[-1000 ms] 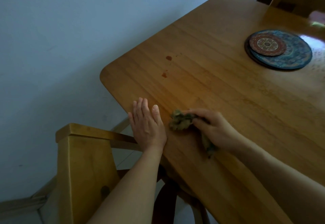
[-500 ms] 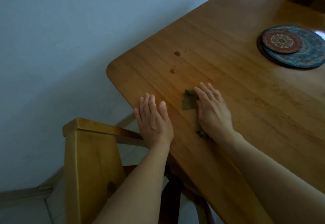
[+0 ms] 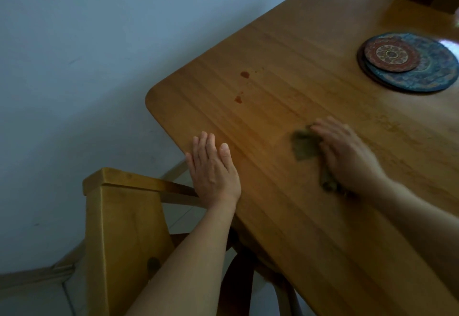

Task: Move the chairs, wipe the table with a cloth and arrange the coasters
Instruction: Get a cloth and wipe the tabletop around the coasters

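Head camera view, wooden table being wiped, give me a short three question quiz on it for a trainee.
1. True or false: the person's left hand is pressing the crumpled olive-green cloth on the rectangular honey-coloured wooden table.
2. Multiple choice: the small round red patterned coaster lies (a) beside, (b) on top of, (c) under the large round blue patterned mat.
3. How many small dark red stains show near the table's left corner?

Key:
1. False. The right hand presses the cloth; the left lies flat at the table edge.
2. b
3. Two
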`<state>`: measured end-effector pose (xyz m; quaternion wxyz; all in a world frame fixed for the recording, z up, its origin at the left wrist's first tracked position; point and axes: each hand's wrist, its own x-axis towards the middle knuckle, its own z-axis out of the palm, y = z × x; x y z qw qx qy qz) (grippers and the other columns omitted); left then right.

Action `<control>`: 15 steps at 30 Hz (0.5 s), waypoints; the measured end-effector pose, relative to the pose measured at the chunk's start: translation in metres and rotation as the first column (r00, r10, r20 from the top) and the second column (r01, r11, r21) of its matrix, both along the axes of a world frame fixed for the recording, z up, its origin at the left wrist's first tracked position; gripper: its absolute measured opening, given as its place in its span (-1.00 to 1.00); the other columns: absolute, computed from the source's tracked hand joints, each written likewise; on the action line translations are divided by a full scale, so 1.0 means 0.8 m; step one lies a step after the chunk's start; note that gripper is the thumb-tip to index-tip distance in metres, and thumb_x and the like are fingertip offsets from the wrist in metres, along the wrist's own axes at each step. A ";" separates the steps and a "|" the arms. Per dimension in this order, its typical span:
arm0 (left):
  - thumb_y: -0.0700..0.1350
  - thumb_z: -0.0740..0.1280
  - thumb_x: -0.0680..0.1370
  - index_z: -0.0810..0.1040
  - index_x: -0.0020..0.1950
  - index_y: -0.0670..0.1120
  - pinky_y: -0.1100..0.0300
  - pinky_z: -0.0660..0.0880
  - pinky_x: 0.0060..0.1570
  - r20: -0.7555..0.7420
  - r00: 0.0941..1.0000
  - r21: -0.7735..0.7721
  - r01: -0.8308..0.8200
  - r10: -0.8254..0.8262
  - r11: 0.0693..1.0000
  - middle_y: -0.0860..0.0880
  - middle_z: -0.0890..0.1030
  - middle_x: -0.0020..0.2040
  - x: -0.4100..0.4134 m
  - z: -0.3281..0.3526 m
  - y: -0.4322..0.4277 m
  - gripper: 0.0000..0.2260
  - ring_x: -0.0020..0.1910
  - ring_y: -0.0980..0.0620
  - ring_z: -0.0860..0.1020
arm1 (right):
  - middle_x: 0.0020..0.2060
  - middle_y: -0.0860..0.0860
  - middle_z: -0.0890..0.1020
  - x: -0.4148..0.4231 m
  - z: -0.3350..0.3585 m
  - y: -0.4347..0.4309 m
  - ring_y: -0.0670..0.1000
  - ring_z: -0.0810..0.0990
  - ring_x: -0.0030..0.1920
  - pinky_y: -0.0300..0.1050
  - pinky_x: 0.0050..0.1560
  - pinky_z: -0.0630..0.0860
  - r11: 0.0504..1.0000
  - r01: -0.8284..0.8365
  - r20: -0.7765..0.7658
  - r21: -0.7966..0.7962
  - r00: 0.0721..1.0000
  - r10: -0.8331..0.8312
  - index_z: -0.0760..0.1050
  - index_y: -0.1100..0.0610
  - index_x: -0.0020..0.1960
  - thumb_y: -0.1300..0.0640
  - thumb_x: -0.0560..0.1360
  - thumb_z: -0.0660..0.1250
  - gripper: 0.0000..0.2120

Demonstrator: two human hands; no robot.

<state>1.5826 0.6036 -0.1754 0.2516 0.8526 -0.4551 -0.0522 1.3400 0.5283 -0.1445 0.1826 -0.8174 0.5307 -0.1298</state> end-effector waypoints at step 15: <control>0.20 -0.25 0.60 0.28 0.52 -0.07 0.03 -0.09 0.55 -0.060 0.998 -0.047 0.005 -0.007 0.999 0.00 0.25 0.55 0.001 0.003 0.001 -0.36 0.57 0.07 0.05 | 0.54 -0.05 0.22 0.184 0.001 0.022 -0.04 0.00 0.56 -0.09 0.50 -0.11 0.967 -0.255 -0.036 -0.020 0.967 0.254 0.24 -0.01 0.52 -0.01 0.66 0.04 -0.57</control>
